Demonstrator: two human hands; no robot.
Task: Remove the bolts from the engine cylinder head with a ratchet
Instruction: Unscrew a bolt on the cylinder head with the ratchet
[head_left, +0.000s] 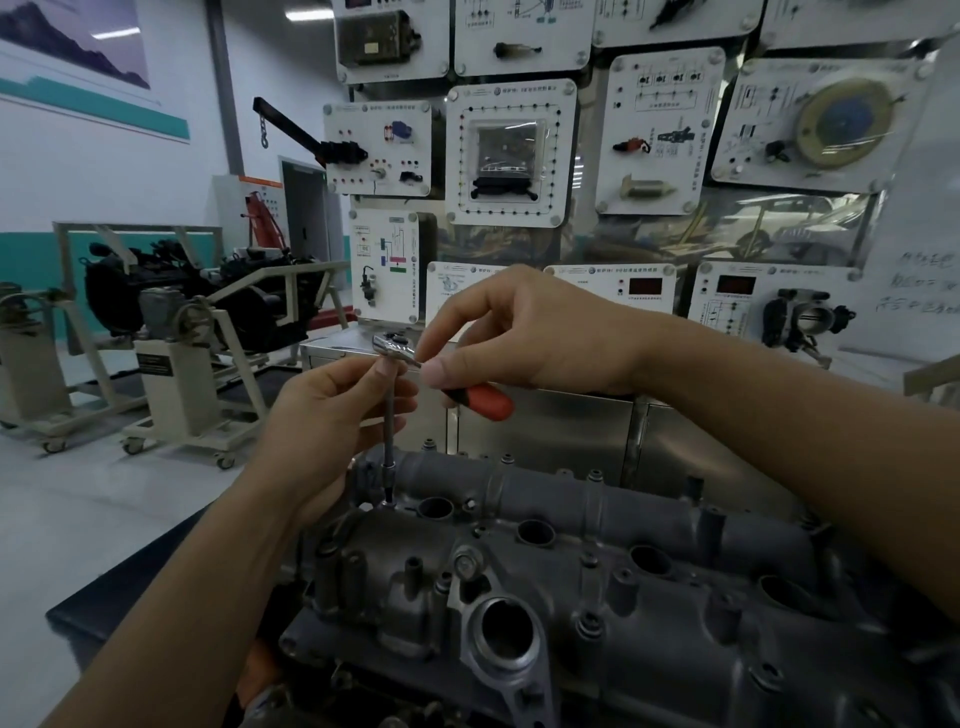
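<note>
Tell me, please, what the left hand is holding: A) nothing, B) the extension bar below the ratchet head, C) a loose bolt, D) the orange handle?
B: the left hand grips the extension bar just under the ratchet head, while the right hand holds the orange handle.

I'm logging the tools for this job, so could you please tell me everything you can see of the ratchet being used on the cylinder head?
The ratchet has a shiny chrome head and an orange handle with a black collar. A thin dark extension bar runs upright from the head down to the far left end of the grey cylinder head. The left hand pinches the bar just under the head; the right hand grips the handle.
</note>
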